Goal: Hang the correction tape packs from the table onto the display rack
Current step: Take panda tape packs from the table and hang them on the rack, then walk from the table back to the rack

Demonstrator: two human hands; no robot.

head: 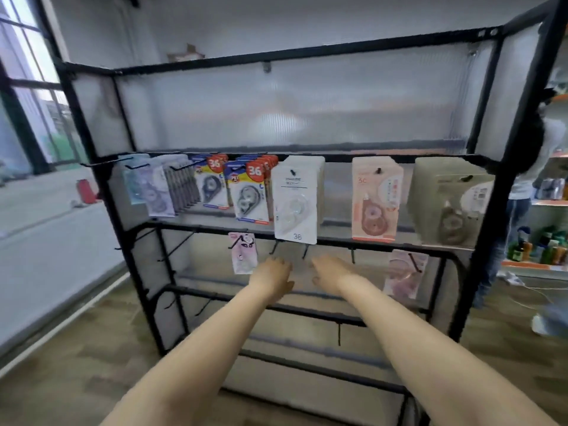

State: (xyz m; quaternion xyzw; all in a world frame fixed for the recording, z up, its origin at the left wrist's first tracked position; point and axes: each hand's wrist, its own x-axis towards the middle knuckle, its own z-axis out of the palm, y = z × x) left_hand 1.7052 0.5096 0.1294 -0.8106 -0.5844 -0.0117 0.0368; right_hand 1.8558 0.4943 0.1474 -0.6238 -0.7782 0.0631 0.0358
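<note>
Reaching with both arms toward the second row of the display rack (479, 241), just under the white pack marked 38 (295, 201). Left hand (274, 276) palm down, fingers loose and a little spread, holding nothing that shows; right hand (330, 272) the same, fingers relaxed and apart, gripping nothing, though fingertips blur against the frosted panel. No pack visible between the two hands, and no table in view, so probably a moment between packs or a check of the bare hooks (304, 252) directly above the fingers. To do this step well: fetch one pack at a time, pinch it by the top edge, line its punched hole with the hook tip, slide it fully back, let it hang square before letting go. Best to keep like with like, since the top row already groups its stock: blue-and-yellow packs marked 36 (250, 195), a peach stack (375, 199), a grey stack (448, 201). On the lower row only a pink pack (242, 253) left of the hands and a pinkish pack (404, 273) to the right, with several hooks between them unfilled. Much hanging likely remains.
</note>
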